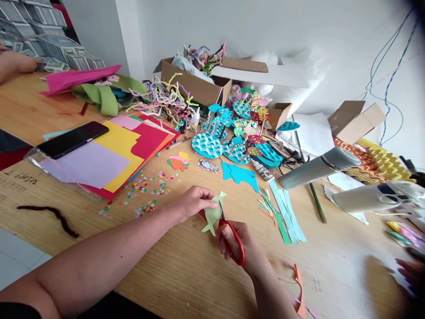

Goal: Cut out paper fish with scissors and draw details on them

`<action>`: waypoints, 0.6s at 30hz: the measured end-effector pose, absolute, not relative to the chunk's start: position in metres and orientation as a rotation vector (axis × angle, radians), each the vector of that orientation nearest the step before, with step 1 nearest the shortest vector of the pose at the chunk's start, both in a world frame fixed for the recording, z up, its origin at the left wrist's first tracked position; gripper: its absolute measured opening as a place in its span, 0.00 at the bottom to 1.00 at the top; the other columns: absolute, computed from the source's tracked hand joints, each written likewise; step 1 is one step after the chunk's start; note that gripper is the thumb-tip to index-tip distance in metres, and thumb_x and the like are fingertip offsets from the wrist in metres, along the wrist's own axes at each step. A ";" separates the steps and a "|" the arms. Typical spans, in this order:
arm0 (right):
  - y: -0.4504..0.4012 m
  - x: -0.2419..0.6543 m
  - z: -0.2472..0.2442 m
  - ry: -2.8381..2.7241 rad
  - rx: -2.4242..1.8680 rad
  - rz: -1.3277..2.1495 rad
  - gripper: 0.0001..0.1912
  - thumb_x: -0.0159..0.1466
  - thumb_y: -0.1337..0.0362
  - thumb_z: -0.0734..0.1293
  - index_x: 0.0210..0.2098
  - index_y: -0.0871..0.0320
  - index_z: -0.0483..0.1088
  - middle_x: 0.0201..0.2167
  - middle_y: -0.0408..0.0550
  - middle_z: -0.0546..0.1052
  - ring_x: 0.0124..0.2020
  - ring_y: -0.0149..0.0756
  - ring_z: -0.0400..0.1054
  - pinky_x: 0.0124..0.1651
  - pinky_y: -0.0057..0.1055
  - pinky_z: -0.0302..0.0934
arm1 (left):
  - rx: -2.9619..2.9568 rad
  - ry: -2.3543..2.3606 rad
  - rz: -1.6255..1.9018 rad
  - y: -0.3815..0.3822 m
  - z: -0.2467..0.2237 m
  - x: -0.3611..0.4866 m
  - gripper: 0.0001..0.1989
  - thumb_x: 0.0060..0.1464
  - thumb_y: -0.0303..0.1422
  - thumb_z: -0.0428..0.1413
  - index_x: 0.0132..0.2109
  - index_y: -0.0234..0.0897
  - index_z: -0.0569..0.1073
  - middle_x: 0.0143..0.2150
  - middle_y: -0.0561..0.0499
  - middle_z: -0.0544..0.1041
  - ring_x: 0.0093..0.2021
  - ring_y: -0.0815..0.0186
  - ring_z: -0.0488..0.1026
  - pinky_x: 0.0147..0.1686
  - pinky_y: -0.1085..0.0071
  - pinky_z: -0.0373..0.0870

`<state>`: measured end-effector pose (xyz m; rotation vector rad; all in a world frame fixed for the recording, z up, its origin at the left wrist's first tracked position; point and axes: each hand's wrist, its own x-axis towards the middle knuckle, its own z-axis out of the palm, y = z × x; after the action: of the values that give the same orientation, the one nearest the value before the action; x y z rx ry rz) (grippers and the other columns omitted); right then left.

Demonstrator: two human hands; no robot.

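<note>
Left hand [201, 203]: thumb and fingers closed in a pinch on the upper part of a pale green paper cut-out [211, 215]. We see the thumb across its face; the fingertips beneath are partly hidden.

Right hand [251, 249]: curled round the red-handled scissors [239, 246], thumb at the handle, fingers wrapped below. We note the dark blades angled up and against the cut-out's right edge; we cannot tell how far apart they stand.

Pale green paper cut-out: one, rounded body with a forked lower end and a small flared tip at the top. We place it between the two hands, held over the wooden tabletop [179, 270].

About the hands, we list: orange and yellow paper fish [177, 163], beyond the left hand; paper confetti [146, 190], scattered to its left; a small black-and-white paper figure [208, 165], ahead; blue paper [239, 176], just right of the figure; a small white glue bottle [262, 170], beside the blue paper; light blue strips [288, 212], right of the scissors.

Farther left, we enter a stack of coloured sheets [124, 153], with a black phone [75, 138] lying on top.
</note>
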<state>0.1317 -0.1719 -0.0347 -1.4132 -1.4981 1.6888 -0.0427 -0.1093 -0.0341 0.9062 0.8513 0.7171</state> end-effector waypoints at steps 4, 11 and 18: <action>-0.172 0.132 -0.036 -1.488 -1.431 1.682 0.31 0.58 0.36 0.60 0.23 0.60 0.66 0.13 0.41 0.67 0.11 0.24 0.58 0.15 0.21 0.48 | 0.899 0.843 0.715 -0.109 -0.034 -0.043 0.15 0.36 0.39 0.63 0.26 0.32 0.71 0.22 0.52 0.72 0.22 0.71 0.67 0.24 0.74 0.62; -0.172 0.132 -0.035 -1.478 -1.495 1.684 0.31 0.57 0.35 0.60 0.24 0.60 0.66 0.12 0.40 0.66 0.11 0.24 0.57 0.14 0.21 0.48 | 0.893 0.835 0.715 -0.109 -0.035 -0.043 0.15 0.36 0.39 0.63 0.26 0.32 0.71 0.22 0.52 0.72 0.22 0.71 0.67 0.24 0.74 0.62; -0.173 0.131 -0.034 -1.481 -1.490 1.684 0.31 0.57 0.36 0.60 0.24 0.61 0.66 0.12 0.41 0.67 0.11 0.24 0.57 0.14 0.21 0.47 | 0.912 0.851 0.725 -0.108 -0.035 -0.043 0.14 0.36 0.39 0.62 0.25 0.32 0.70 0.21 0.53 0.71 0.21 0.72 0.65 0.24 0.75 0.60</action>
<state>0.1314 -0.1726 -0.0340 -1.4899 -1.4814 1.6839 -0.0426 -0.1084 -0.0353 0.9122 0.8510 0.7250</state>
